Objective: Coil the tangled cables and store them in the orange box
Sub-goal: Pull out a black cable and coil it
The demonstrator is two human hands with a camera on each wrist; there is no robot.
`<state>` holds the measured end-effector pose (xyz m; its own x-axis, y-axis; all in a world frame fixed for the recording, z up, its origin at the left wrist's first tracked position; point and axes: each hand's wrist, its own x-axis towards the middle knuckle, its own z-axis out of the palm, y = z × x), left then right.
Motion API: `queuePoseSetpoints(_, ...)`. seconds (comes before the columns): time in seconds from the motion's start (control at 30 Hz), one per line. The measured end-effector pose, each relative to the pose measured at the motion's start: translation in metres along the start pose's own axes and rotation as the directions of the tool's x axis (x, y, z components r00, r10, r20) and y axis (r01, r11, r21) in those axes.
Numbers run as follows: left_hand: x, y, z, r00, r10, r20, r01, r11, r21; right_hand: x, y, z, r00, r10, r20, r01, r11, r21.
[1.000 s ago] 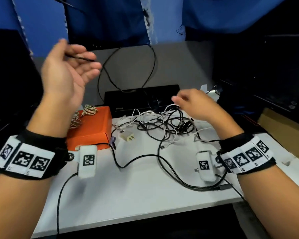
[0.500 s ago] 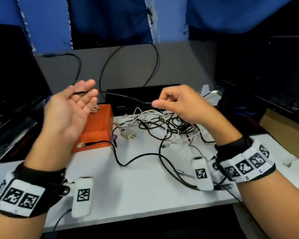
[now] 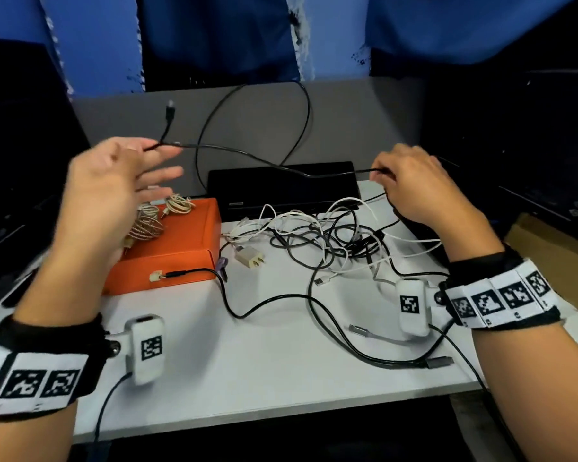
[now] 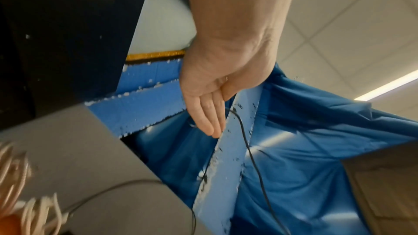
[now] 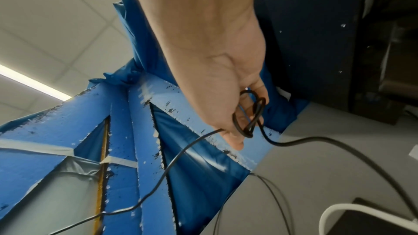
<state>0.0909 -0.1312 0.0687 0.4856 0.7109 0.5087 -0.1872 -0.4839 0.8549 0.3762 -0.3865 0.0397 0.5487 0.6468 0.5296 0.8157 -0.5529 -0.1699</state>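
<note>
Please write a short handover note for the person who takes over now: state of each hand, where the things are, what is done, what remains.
Left hand: fingers straight, thin black cable running across them. Right hand: grips small loops of the same cable.
Orange box: back left on the white table, two coiled braided cables lying on it.
Tangled pile of black and white cables right of the box.
Done: two coils.
Left: finish this coil, coil the pile, store all.

Head view looks down on the table (image 3: 281,378); both wrist views tilt up, sharing blue drapes (image 4: 305,158).
</note>
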Motion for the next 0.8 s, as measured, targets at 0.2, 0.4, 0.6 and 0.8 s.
queuePoseSetpoints(0.2,0.004,0.004,-0.025,0.993,0.070,0.095,-0.092,0.963,0.255,0.002,0.006,0.002,1.000,0.017,-0.011,-0.016,0.998,0.068)
queuePoseSetpoints(0.4,0.005,0.011,-0.044,0.986,0.156,-0.066,-0.130,0.947,0.292,0.000,0.016,0.005,0.979,0.109,0.173,-0.115,0.993,0.024)
queuePoseSetpoints(0.6,0.007,-0.001,-0.028,0.940,0.216,-0.264,-0.091,0.905,0.416,-0.004,0.022,-0.001,0.939,0.201,0.278,-0.200,0.979,-0.031)
queuePoseSetpoints(0.8,-0.002,0.001,-0.003,0.967,0.243,-0.079,-0.192,0.897,0.398,-0.003,-0.009,-0.015,0.993,0.060,0.097,-0.065,0.997,0.045)
